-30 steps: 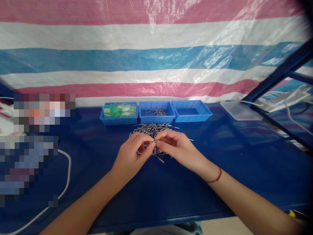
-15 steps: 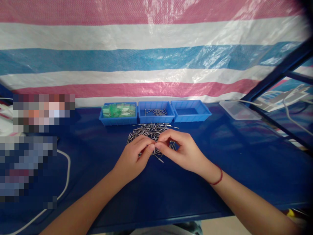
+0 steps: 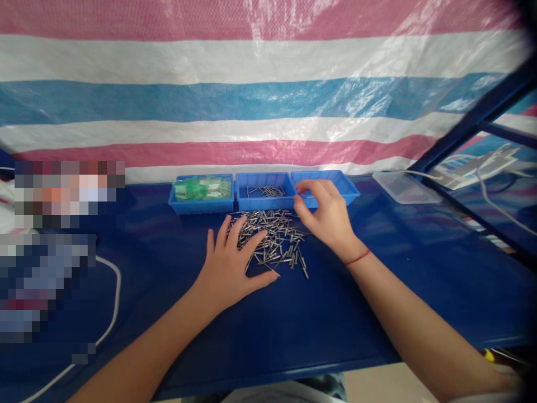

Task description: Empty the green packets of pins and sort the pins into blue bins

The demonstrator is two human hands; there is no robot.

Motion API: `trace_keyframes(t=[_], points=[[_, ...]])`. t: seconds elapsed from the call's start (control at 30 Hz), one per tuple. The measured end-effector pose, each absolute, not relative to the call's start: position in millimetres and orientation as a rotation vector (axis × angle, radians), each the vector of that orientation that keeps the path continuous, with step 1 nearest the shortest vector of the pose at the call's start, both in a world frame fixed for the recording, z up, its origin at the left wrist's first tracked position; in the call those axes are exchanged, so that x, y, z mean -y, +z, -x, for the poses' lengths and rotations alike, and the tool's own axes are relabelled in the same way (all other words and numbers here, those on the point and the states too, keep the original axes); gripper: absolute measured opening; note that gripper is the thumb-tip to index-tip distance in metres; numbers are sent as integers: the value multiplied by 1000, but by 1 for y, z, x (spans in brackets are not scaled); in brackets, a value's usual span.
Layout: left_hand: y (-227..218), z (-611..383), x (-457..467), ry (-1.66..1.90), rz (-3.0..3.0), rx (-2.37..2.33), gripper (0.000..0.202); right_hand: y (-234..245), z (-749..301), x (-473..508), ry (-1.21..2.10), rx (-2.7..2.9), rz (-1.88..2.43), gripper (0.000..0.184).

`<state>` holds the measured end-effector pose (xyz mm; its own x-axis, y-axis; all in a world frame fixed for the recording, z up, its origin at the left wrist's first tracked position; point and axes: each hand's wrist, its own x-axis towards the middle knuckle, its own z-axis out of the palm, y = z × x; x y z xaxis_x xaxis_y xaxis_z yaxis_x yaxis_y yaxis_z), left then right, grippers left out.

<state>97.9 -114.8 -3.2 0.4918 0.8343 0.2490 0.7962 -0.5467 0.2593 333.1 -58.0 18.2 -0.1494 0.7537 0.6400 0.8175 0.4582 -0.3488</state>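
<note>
A pile of small metal pins [image 3: 274,238] lies on the blue table [image 3: 293,319]. My left hand [image 3: 229,263] lies flat on the left side of the pile, open, fingers spread. My right hand [image 3: 327,215] hovers behind the pile, at the wall between the middle blue bin [image 3: 264,198] and the right blue bin [image 3: 348,193]. Its fingers are curled and apart, and I see nothing held in them. The middle bin holds a few pins. The right bin looks empty. The left blue bin [image 3: 201,204] holds green and clear plastic parts.
A striped pink, white and blue tarp [image 3: 251,95] hangs behind the bins. A clear plastic lid [image 3: 405,187] lies at the back right beside a dark blue frame bar [image 3: 470,126]. A white cable [image 3: 111,302] curves over the table at left.
The hands were pinched together on one pin over the pile. They have parted: the left hand dropped flat onto the pins and the right hand moved back to the bins.
</note>
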Motion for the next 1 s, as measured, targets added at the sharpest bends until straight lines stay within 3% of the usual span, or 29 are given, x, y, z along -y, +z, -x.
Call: trace_keyframes(t=[0.1, 0.23, 0.7, 1.0], points=[[-12, -96, 115, 369, -2579, -1518, 83, 31, -343, 74, 146, 2122, 1309, 15], [-16, -97, 114, 326, -2553, -1564, 78, 34, -353, 80, 421, 2410, 1487, 8], [-20, -103, 105, 650, -2542, -1462, 66, 39, -349, 86, 388, 2444, 1539, 8], [6, -106, 110, 1164, -2256, -1059, 11, 28, -296, 109, 1112, 1789, 1001, 14]])
